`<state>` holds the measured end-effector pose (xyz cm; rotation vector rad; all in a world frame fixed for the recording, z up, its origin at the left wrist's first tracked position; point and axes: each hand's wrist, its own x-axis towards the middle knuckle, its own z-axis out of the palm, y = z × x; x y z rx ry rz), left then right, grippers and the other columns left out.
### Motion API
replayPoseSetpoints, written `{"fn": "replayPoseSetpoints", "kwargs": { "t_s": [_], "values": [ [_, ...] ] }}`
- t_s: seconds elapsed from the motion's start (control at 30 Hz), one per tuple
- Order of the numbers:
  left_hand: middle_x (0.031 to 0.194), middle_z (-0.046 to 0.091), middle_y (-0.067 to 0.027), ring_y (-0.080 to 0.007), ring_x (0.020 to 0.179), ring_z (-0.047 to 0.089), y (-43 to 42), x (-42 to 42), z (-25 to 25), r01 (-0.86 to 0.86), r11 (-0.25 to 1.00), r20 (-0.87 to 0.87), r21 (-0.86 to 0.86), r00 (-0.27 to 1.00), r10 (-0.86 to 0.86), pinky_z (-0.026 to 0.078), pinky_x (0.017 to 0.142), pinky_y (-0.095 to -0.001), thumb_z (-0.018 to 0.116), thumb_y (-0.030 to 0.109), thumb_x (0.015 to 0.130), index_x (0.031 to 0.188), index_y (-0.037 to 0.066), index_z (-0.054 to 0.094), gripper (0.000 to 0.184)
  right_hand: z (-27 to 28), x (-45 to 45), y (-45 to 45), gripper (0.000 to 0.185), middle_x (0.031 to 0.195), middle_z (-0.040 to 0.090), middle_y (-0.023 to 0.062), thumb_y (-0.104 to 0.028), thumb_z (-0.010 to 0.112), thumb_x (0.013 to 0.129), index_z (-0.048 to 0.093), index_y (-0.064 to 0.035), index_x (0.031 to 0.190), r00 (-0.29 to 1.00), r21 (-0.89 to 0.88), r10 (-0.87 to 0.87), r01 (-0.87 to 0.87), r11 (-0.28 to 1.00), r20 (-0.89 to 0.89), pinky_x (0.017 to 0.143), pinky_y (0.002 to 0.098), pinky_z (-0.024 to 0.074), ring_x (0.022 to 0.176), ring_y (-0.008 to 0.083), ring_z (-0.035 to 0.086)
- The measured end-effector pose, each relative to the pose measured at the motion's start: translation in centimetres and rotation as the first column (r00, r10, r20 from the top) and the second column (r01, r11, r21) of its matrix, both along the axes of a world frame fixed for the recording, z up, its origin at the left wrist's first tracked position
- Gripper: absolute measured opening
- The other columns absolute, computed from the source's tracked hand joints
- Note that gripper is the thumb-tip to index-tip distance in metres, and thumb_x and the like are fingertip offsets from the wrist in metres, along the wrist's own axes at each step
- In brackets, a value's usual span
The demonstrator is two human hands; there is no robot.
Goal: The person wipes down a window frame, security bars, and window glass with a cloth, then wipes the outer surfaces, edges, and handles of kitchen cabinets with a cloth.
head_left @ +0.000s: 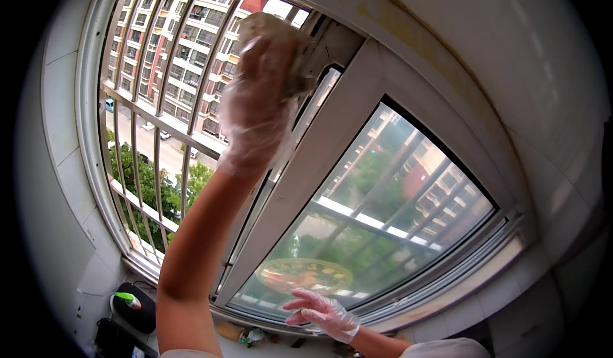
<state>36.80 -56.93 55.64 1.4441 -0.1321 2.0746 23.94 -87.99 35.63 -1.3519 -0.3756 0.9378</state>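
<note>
My left hand (258, 106), in a clear plastic glove, is raised high at the window. Its fingers are closed on a crumpled beige-grey cloth (271, 26), held at the edge of the sliding sash near the top of the frame. Part of the cloth is hidden behind the hand. Low in the view, my right hand (324, 314), also gloved, holds nothing and has its fingers apart. It is in front of the bottom of the window pane (383, 198); whether it touches the glass I cannot tell. An oval sticker (304, 275) shows on the pane just above it.
Metal security bars (163, 58) cross the opening at left, with apartment buildings and trees outside. A black object with a green-and-white item (129, 299) sits at the lower left. Small items (250, 337) lie below the sill. Tiled walls (64, 134) flank the window.
</note>
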Motion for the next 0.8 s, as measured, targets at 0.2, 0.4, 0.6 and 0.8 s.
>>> {"fn": "replayPoseSetpoints", "kwargs": {
  "t_s": [0.2, 0.4, 0.6, 0.8],
  "values": [
    [0.125, 0.056, -0.0072, -0.0252, 0.11, 0.06, 0.1, 2.6, 3.9, -0.258, 0.946, 0.012, 0.194, 0.965, 0.261, 0.059, 0.08, -0.0316, 0.069, 0.002, 0.078, 0.122, 0.016, 0.059, 0.047, -1.3, -0.9, -2.4, 0.052, 0.131, 0.048, 0.0124, -0.014, 0.051, 0.098, 0.031, -0.0093, 0.146, 1.0, -0.112, 0.013, -0.013, 0.994, -0.001, 0.1, 0.0346, 0.0449, 0.109, 0.0204, 0.058],
    [0.132, 0.053, -0.0041, -0.0248, 0.118, 0.056, 0.0, 1.7, 4.0, -0.159, 0.968, 0.009, 0.192, 0.987, 0.16, 0.057, 0.082, -0.0322, 0.068, 0.009, 0.08, 0.118, 0.02, 0.062, 0.04, -2.3, -1.3, -3.2, 0.051, 0.126, 0.053, 0.0106, -0.012, 0.055, 0.096, 0.035, -0.0087, 0.143, 0.998, -0.287, 0.068, -0.06, 0.956, 0.017, 0.097, 0.0305, 0.0448, 0.107, 0.0164, 0.058],
    [0.143, 0.043, -0.0078, -0.0296, 0.13, 0.046, 0.2, 1.4, -9.0, -0.241, 0.939, -0.317, 0.246, 0.896, 0.312, 0.056, 0.093, -0.0314, 0.071, 0.01, 0.08, 0.126, 0.018, 0.057, 0.049, -4.7, -1.3, -3.8, 0.051, 0.125, 0.055, 0.0098, -0.012, 0.055, 0.096, 0.034, -0.0093, 0.143, 0.967, -0.387, 0.22, -0.157, 0.909, 0.125, 0.097, 0.0291, 0.043, 0.11, 0.0154, 0.056],
    [0.121, 0.061, -0.0099, -0.0225, 0.091, 0.065, -1.6, -0.3, -22.1, 0.305, 0.865, -0.367, -0.399, 0.811, -0.455, 0.056, 0.07, -0.0267, 0.061, 0.006, 0.09, 0.129, 0.013, 0.056, 0.04, -4.7, -2.2, -3.5, 0.05, 0.123, 0.056, 0.0089, -0.013, 0.055, 0.097, 0.035, -0.0088, 0.143, 0.952, -0.492, 0.272, -0.17, 0.854, 0.143, 0.098, 0.0288, 0.0423, 0.11, 0.0148, 0.056]
  ]
}}
